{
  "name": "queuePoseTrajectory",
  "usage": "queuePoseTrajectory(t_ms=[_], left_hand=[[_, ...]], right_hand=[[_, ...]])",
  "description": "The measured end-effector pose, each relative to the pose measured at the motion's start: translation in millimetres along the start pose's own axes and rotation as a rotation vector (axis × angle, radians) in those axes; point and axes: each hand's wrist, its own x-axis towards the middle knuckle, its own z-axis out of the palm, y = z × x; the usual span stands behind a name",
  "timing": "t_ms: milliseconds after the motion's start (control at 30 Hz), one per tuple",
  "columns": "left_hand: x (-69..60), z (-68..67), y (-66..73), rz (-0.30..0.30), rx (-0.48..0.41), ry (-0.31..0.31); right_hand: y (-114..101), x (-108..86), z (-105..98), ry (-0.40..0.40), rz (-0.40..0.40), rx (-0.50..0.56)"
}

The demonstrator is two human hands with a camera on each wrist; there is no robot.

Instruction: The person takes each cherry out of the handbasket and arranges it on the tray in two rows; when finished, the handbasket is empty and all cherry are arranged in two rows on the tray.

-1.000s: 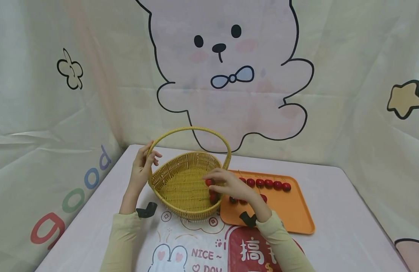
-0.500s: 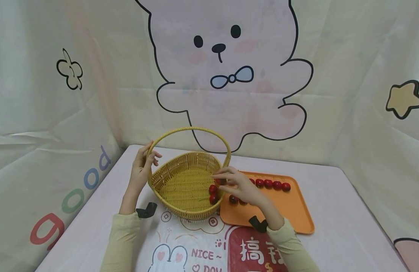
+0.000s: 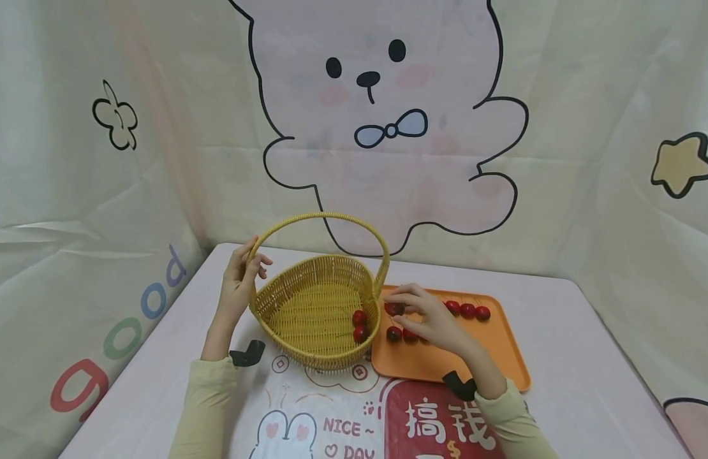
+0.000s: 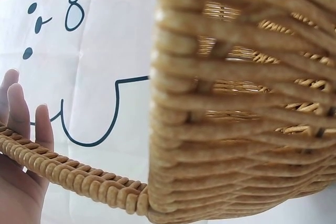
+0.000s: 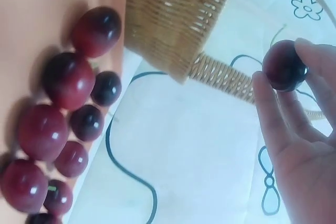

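Note:
A yellow wicker basket (image 3: 316,319) has two red cherries (image 3: 360,326) lying at its right inside. My left hand (image 3: 239,271) holds the left side of the basket's arched handle (image 3: 322,215); in the left wrist view its fingers (image 4: 20,114) show behind the handle (image 4: 79,174). My right hand (image 3: 431,319) is over the left part of the orange tray (image 3: 492,360), right of the basket. Thumb and fingers pinch one dark red cherry (image 5: 285,65), clear of the others in the right wrist view. Several cherries (image 3: 467,310) sit in two rows on the tray, partly hidden by this hand.
The white table (image 3: 566,357) carries a printed cloth with a rabbit drawing and a red patch (image 3: 425,414) in front of the basket and tray. A fabric backdrop (image 3: 377,185) with a cartoon bear stands behind, and fabric walls close both sides.
My right hand has moved right, out of the basket and over the tray, with the cherry between its fingers. Two cherries stay in the basket. The left hand keeps its place.

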Motion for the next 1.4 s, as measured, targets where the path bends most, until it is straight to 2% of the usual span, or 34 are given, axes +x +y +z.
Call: queuePoseTrajectory(t_ms=[300,433,533,633,733,967,1200,1400], left_hand=[[0.0,0.5,-0.9,0.002,0.006,0.004],[0.3,-2.1,-15.2,-0.002,0.018,-0.010],[1.0,-4.2,-26.8,-0.010,0.025,-0.016],[1.0,-4.6,-29.4,-0.006,0.020,-0.013],[1.1,-4.2,-25.9,0.002,0.010,-0.015],[0.4,-0.6,0.0,0.018,0.013,-0.025],[0.0,-0.4,1.0,0.007,0.014,-0.022],[-0.5,-0.5,-0.2,-0.005,0.013,-0.018]], right_hand=[[4,-14.7,-8,0.070,0.049,-0.095],[8,-22.2,-13,0.079,0.077,-0.098],[12,-27.7,-16,0.102,0.063,-0.127],[17,-33.2,-19,0.126,0.064,-0.168],[20,-39.4,-20,0.139,0.101,-0.195],[29,-55.0,-24,0.155,0.181,-0.265],[41,-72.7,-30,0.148,0.211,-0.297],[51,-85.6,-36,0.097,0.282,-0.294]])
